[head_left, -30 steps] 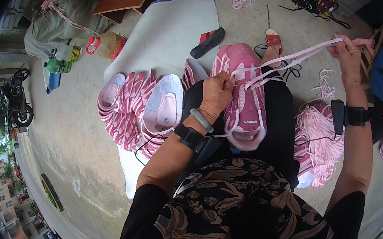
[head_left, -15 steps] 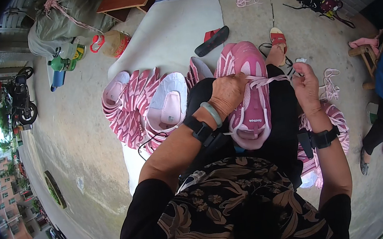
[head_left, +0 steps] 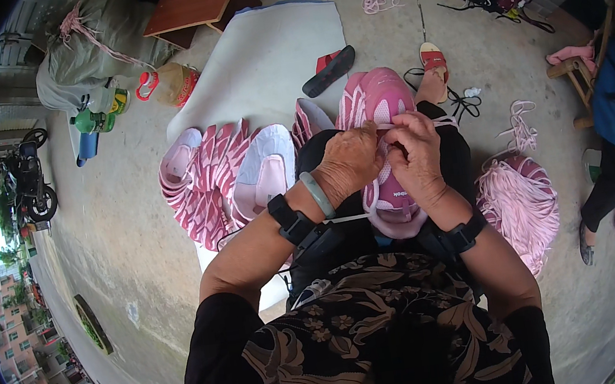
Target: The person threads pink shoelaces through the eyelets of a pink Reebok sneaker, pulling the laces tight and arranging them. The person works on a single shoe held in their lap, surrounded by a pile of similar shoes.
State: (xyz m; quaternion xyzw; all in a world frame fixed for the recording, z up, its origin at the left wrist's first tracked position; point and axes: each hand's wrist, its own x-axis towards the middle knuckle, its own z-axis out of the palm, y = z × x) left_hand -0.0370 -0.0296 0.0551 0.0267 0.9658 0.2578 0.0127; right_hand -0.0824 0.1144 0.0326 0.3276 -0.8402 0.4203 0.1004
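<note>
A pink sneaker (head_left: pixel 385 87) rests across my lap, toe pointing away, with a pale pink shoelace (head_left: pixel 444 121) partly threaded. My left hand (head_left: pixel 352 161) is closed at the left edge of the lacing, pinching the lace. Close beside it, over the eyelets, my right hand (head_left: pixel 418 156) has its fingers bent and pressed together on the lace. The two sets of fingertips nearly meet and hide that part of the lacing. One loose end runs right of the shoe, and another strand crosses left below my left hand.
Pink shoe uppers (head_left: pixel 203 194) lie nested at left beside a white sheet (head_left: pixel 266 57). A bundle of pink laces (head_left: pixel 519 203) sits at right. A black slipper (head_left: pixel 329 72), bottles (head_left: pixel 177 83) and a wooden stool (head_left: pixel 194 9) stand beyond. Another person (head_left: pixel 613 121) sits far right.
My right hand has moved left and down from the pulled-out lace to the eyelets, next to my left hand. The view has shifted slightly, and the lace bundle at right is now uncovered.
</note>
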